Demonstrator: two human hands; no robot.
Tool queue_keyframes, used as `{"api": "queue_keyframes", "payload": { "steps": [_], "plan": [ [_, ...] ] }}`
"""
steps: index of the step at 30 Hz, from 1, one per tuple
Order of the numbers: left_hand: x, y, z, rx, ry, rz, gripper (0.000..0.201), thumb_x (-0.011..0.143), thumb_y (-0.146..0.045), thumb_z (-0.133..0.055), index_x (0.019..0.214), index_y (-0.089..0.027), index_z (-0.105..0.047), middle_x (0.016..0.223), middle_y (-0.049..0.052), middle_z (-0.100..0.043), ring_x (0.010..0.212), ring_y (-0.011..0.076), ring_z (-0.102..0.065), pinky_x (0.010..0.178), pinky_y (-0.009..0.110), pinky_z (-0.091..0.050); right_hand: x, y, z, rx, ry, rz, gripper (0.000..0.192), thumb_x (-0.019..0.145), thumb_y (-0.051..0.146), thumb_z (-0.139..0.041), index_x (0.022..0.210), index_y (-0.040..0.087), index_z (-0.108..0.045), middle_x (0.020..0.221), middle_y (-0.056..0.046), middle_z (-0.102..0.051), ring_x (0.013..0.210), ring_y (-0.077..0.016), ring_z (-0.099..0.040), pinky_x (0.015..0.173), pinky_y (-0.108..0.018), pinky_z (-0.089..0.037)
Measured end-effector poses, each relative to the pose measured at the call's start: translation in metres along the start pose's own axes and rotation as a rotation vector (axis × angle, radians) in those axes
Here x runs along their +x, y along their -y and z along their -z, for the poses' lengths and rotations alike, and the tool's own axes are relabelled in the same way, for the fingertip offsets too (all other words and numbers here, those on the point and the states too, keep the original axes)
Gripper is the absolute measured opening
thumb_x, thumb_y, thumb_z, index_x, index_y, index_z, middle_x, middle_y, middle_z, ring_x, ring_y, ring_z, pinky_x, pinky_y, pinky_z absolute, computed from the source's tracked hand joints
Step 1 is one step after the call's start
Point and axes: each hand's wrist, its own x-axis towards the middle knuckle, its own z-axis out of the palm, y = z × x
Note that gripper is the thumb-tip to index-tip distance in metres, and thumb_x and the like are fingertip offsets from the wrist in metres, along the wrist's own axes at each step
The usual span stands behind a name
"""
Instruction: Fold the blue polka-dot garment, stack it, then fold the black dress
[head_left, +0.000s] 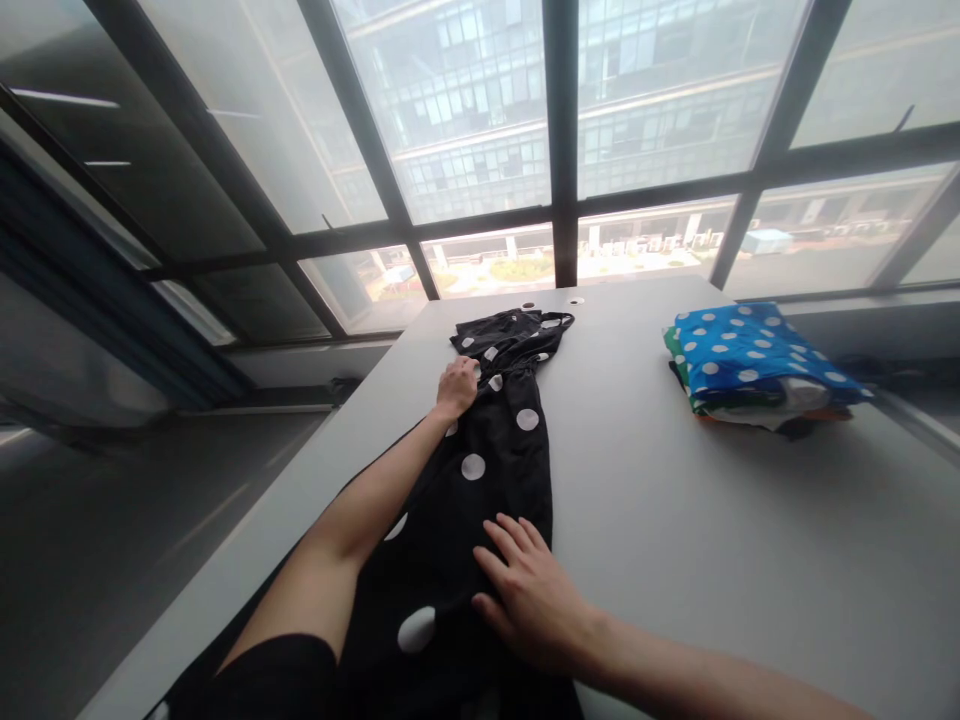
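Note:
A black dress with white polka dots [502,440] lies lengthwise on the white table, its gathered waist and strap at the far end. My left hand [458,386] is closed at the left side of the waist, the fabric pinched in its fingers. Nearer to me, my right hand [529,590] rests flat on the skirt, fingers stretched out and slightly spread. The lower skirt runs toward the bottom of the view, where my left arm covers part of it.
On the right of the white table [622,480] sits a stack of folded clothes [757,360], a blue polka-dot piece on top. Large windows [480,110] stand behind the table. A dark blue curtain [97,270] hangs at the left. Two small round holes show near the far edge.

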Motion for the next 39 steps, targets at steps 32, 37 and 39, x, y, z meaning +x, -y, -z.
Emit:
{"api": "queue_keyframes", "payload": {
  "steps": [32,37,39],
  "plan": [
    [0.031,-0.117,-0.113,0.033,0.264,-0.195,0.064,0.103,-0.058,-0.040,0.160,-0.028,-0.045,0.170,0.012,-0.034,0.157,0.0440,-0.023,0.121,0.077,-0.009,-0.035,-0.218,0.115,-0.271,0.039,-0.077,0.064,0.102,0.046,-0.058,0.162,0.031,-0.041,0.175,-0.007,-0.017,0.162,-0.0303,-0.013,0.130,-0.052,-0.017],
    [0.056,-0.118,-0.084,0.008,0.233,-0.218,0.056,0.105,-0.043,-0.045,0.158,-0.024,-0.048,0.170,0.012,-0.035,0.158,0.0369,-0.025,0.124,0.070,-0.013,0.017,-0.245,0.157,-0.337,0.072,-0.008,0.062,0.100,0.038,-0.061,0.158,0.022,-0.048,0.171,-0.012,-0.032,0.159,-0.0319,-0.026,0.129,-0.054,-0.020],
    [0.041,-0.118,-0.065,-0.028,0.181,-0.305,0.053,0.104,-0.036,-0.048,0.155,-0.023,-0.051,0.168,0.010,-0.038,0.158,0.0328,-0.027,0.127,0.063,-0.013,0.017,-0.239,0.167,-0.356,-0.045,0.011,0.055,0.099,0.031,-0.059,0.153,0.020,-0.054,0.165,-0.013,-0.042,0.154,-0.0312,-0.035,0.127,-0.053,-0.026]
  ]
}}
